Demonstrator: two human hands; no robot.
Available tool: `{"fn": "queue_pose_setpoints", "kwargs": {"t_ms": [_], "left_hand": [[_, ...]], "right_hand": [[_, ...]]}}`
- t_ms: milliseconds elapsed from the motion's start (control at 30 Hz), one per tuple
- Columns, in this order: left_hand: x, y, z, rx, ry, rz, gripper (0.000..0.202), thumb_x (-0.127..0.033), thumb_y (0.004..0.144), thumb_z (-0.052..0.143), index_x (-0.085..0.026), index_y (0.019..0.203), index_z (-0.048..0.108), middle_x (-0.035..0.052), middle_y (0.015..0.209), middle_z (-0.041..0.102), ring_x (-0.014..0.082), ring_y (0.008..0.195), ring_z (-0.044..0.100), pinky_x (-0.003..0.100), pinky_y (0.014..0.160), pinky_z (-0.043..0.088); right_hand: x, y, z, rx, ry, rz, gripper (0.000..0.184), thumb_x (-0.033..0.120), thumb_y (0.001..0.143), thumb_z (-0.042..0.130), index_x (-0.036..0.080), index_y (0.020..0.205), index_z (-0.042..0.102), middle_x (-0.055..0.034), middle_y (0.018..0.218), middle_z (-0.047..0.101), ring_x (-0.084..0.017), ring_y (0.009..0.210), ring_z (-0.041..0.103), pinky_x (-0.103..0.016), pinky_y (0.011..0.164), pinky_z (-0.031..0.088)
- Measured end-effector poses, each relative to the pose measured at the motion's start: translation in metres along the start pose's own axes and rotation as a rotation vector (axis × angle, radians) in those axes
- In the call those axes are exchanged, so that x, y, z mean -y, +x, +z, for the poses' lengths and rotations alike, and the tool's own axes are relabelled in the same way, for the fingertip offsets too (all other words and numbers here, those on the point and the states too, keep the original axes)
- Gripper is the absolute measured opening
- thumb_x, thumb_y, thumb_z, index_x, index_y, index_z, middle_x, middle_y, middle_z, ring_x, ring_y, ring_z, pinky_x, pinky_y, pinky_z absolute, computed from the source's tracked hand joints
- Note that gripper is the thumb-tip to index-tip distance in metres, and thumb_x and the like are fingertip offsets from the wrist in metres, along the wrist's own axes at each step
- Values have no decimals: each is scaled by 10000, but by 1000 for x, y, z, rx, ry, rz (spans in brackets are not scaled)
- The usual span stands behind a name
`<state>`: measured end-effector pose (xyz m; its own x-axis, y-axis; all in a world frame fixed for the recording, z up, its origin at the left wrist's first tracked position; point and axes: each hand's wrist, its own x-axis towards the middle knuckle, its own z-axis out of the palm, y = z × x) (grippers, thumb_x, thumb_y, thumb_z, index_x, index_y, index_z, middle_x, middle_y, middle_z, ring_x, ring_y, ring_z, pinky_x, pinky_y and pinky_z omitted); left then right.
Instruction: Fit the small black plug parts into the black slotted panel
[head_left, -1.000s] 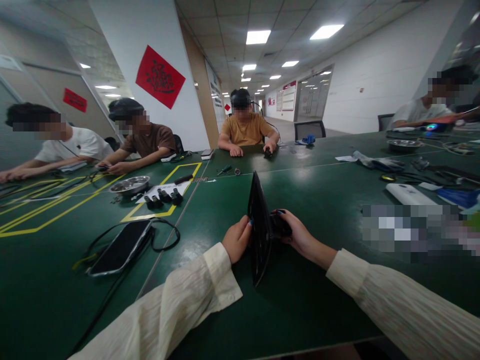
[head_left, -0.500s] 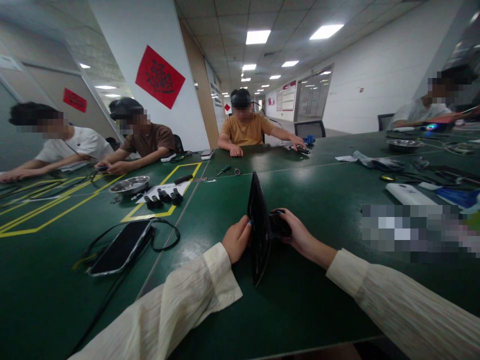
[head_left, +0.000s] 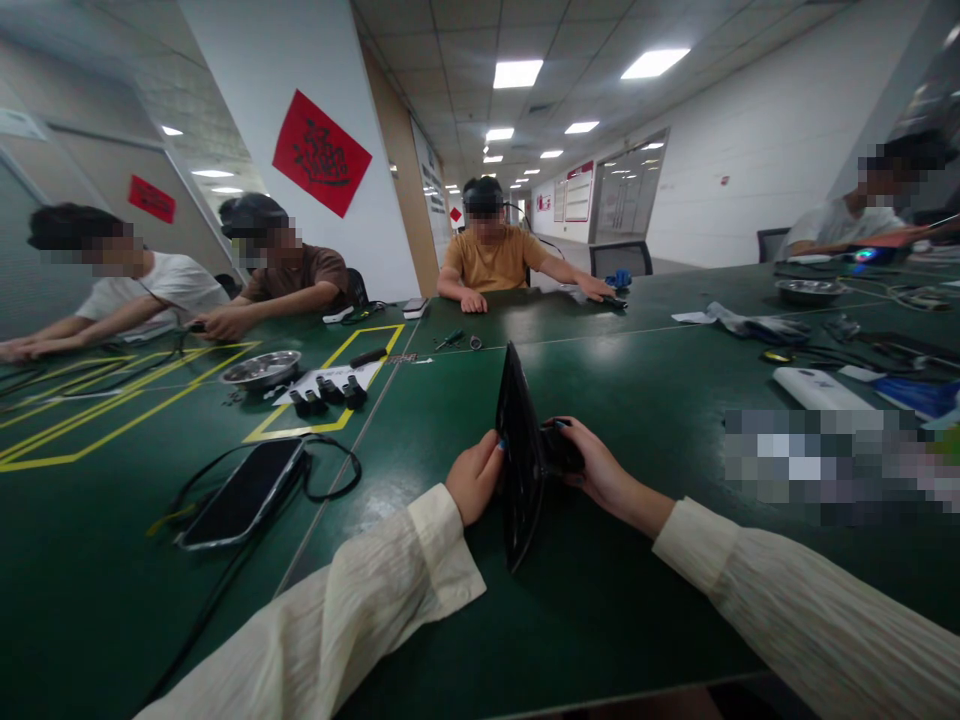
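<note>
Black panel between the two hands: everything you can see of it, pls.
The black panel is thin and flat, seen nearly edge-on, its surface dark and slightly glossy, like plastic. It stands steeply upright, leaning a little. A bulky black part sits against its right side and looks attached, though the join is unclear. The left hand holds the panel's left side; the right hand grips the bulky part. Whether its lower end touches the green tabletop can't be told.
</note>
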<state>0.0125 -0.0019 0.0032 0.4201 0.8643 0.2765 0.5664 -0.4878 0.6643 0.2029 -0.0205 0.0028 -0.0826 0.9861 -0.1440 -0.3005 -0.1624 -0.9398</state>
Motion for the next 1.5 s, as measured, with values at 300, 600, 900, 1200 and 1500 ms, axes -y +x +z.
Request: {"fn": "queue_pose_setpoints", "kwargs": {"t_ms": [300, 600, 900, 1200, 1500], "left_hand": [[-3, -1, 2, -3, -61, -28, 328, -414, 910, 195, -205, 752, 392, -26, 582, 450, 146, 570, 478, 268, 586, 355], [1, 0, 1, 8, -11, 7, 293, -404, 897, 232, -203, 745, 380, -23, 611, 454, 144, 581, 475, 264, 580, 342], [-1, -1, 1, 5, -61, -6, 337, -416, 920, 188, -206, 743, 383, -29, 580, 443, 143, 565, 470, 264, 585, 352], [0, -1, 0, -8, 19, 8, 293, -390, 907, 236, -202, 776, 418, -15, 642, 478, 150, 617, 501, 267, 611, 364], [1, 0, 1, -10, -56, 20, 330, -412, 917, 206, -205, 741, 394, -27, 575, 453, 142, 548, 470, 263, 569, 353]], "right_hand": [[-1, 1, -1, -6, 5, 0, 176, 358, 771, 494, 258, 901, 556, 11, 771, 553, -134, 646, 517, -192, 438, 263], [0, 0, 0, -13, 9, 6, 163, 340, 771, 493, 253, 893, 559, 14, 741, 535, -130, 626, 509, -194, 439, 254], [-1, 1, -1, 8, 12, -2, 171, 354, 776, 495, 257, 902, 558, 8, 772, 548, -138, 653, 517, -200, 450, 277], [-1, 1, 0, -22, 13, 4, 169, 348, 759, 498, 257, 890, 554, 9, 765, 548, -137, 650, 511, -193, 438, 262], [-1, 2, -1, 3, 11, -8, 202, 381, 747, 528, 253, 901, 556, 10, 761, 549, -129, 622, 505, -185, 418, 247]]}}
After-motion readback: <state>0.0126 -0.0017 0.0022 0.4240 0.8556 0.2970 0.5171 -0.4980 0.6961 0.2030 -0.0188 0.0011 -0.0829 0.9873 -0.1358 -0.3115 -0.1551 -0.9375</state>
